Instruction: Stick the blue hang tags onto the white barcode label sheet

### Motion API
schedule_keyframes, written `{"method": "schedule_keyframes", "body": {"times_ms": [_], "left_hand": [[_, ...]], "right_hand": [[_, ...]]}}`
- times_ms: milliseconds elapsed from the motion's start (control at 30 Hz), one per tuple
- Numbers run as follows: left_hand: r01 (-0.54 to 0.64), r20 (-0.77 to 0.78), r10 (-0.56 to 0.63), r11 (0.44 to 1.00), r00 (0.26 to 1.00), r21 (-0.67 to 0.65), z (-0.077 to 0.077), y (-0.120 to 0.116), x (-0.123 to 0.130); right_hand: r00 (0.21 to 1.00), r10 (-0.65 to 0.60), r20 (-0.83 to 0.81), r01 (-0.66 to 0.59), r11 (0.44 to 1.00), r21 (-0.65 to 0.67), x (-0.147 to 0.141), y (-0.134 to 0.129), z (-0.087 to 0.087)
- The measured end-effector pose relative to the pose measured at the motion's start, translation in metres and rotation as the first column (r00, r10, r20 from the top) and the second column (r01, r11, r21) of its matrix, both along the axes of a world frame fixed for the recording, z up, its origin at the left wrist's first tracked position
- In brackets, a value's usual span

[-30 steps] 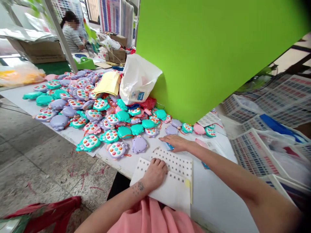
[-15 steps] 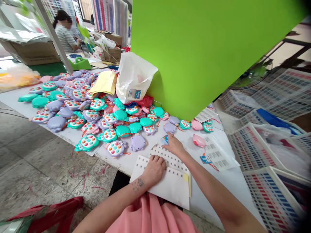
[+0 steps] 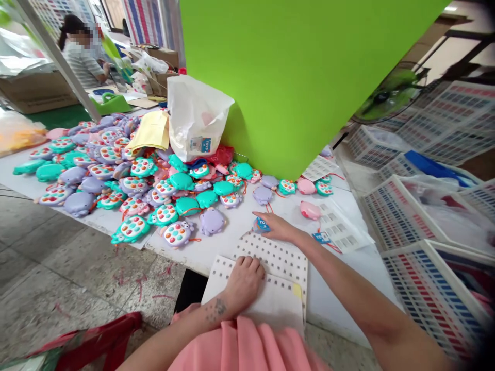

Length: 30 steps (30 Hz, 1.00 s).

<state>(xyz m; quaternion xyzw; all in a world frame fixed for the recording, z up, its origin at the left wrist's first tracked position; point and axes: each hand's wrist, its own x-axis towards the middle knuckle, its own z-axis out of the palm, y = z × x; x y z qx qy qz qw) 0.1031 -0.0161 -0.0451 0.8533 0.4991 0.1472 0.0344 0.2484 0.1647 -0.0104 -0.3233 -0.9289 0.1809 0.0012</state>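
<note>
My left hand [image 3: 246, 278] lies with its fingers curled and close together, pressing on a white sheet of small grey stickers [image 3: 288, 258], folded over at the table's front edge. Beyond the sheet, my right hand [image 3: 279, 226] is closed on a small blue tag [image 3: 262, 224] printed with white letters. An orange cord rises near its fingertips towards a purple crab-shaped toy [image 3: 262, 194] just behind. To the right lies a pink toy [image 3: 310, 209] with its own blue tag [image 3: 321, 237], partly over another sticker sheet [image 3: 343, 229].
A heap of purple, green and pink toys [image 3: 104, 154] covers the table's left side. A white plastic bag [image 3: 197, 116] and yellow paper [image 3: 150, 131] stand on it. A green panel [image 3: 294, 93] rises behind. Plastic crates [image 3: 421, 288] and a fan [image 3: 386, 95] are at right; a person [image 3: 83, 59] sits far left.
My view has shifted slightly to the right. The right hand has turned flatter, and more of the blue tag's lettering shows. My left hand stays on the sheet.
</note>
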Motion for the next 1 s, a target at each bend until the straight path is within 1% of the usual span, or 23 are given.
{"method": "schedule_keyframes", "body": {"times_ms": [100,167,200,300,367,433,500,567,633,667,733,800,933,1000], "left_hand": [[0.004,-0.025,-0.005,1.000,1.000,-0.015,0.003,0.006,0.001],[-0.002,-0.036,0.001,1.000,0.999,-0.027,0.006,0.013,0.000],[-0.008,-0.038,0.007,0.999,0.999,-0.032,0.007,0.017,0.000],[-0.046,-0.026,0.045,0.998,0.999,-0.049,0.012,0.026,-0.002],[-0.064,-0.014,0.064,0.996,0.998,-0.058,0.014,0.030,-0.002],[-0.076,0.004,0.077,0.995,0.997,-0.063,0.014,0.036,-0.001],[-0.094,0.019,0.095,0.993,0.995,-0.068,0.011,0.041,-0.001],[-0.111,0.020,0.113,0.991,0.993,-0.076,0.006,0.045,0.000],[-0.121,0.017,0.123,0.990,0.992,-0.077,0.000,0.048,0.000],[-0.124,0.020,0.126,0.990,0.992,-0.072,-0.002,0.049,0.000],[-0.139,0.038,0.141,0.989,0.989,-0.059,-0.004,0.050,0.000],[-0.153,0.060,0.156,0.987,0.986,-0.047,-0.004,0.049,0.000],[-0.162,0.079,0.163,0.987,0.983,-0.021,-0.003,0.048,0.000],[-0.163,0.082,0.163,0.987,0.983,-0.010,-0.003,0.048,0.000]], "right_hand": [[0.998,-0.064,0.006,0.064,0.998,0.010,0.003,-0.006,0.009],[0.988,-0.154,-0.026,0.156,0.986,0.064,0.005,-0.016,0.021],[0.977,-0.202,-0.076,0.209,0.973,0.098,0.006,-0.025,0.028],[0.920,-0.276,-0.279,0.323,0.935,0.143,0.008,-0.067,0.046],[0.907,-0.281,-0.315,0.331,0.936,0.117,0.010,-0.100,0.048],[0.916,-0.308,-0.257,0.341,0.935,0.095,0.017,-0.129,0.039],[0.908,-0.389,-0.154,0.402,0.913,0.064,0.031,-0.148,0.023],[0.874,-0.478,-0.091,0.481,0.877,0.008,0.051,-0.155,0.004],[0.830,-0.548,-0.101,0.543,0.836,-0.077,0.072,-0.156,-0.012],[0.811,-0.574,-0.114,0.564,0.818,-0.110,0.082,-0.155,-0.016],[0.781,-0.611,-0.131,0.597,0.791,-0.131,0.093,-0.152,-0.020],[0.754,-0.639,-0.154,0.629,0.769,-0.110,0.093,-0.150,-0.019],[0.690,-0.673,-0.267,0.678,0.730,-0.091,0.074,-0.145,-0.016],[0.698,-0.657,-0.284,0.682,0.731,-0.015,0.066,-0.142,-0.018]]}}
